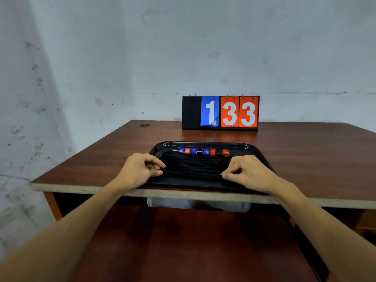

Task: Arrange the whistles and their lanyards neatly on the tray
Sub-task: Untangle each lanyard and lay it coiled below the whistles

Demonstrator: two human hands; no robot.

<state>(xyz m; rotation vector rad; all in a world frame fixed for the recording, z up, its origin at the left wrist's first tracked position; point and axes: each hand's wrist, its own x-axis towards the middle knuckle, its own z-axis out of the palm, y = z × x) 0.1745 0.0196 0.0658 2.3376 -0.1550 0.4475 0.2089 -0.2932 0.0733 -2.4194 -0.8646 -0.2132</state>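
- Whistles (203, 152), red, blue and one pale, sit in a row along the far side of the tray (250, 148), just above the frame's centre. The black lanyards (193, 165) lie bundled across the tray's middle, below them.
- Left hand (140, 168) is at the bundle's left end with its fingers curled; thumb and forefinger look to pinch the cords.
- Right hand (250, 175) is at the right end, curled the same way, its fingertips closed narrowly on the cords. Black on black makes the exact hold hard to read.
- Risk: each cord presumably ties to a whistle, so pulling the bundle toward the bottom of the frame could drag the row crooked or tip a whistle.
- Risk: the cords overlap loosely, so squeezing inward from both ends could bunch or tangle them rather than straighten them.
- Risk: the tray's near rim sits close to the table (101, 159) edge, so a hard tug could slide it over the edge.
- Risk: a loop may slip off unseen, since cords and tray are equally dark.
- Table is reddish-brown wood with a pale, worn front edge and a small brass-coloured disc (144, 125) at its upper left.
- Scoreboard (220, 112) reading 1, 3, 3 stands at the table's back, above the tray.
- Wall (122, 58) behind is grey-white and scuffed, with dark marks at the left.
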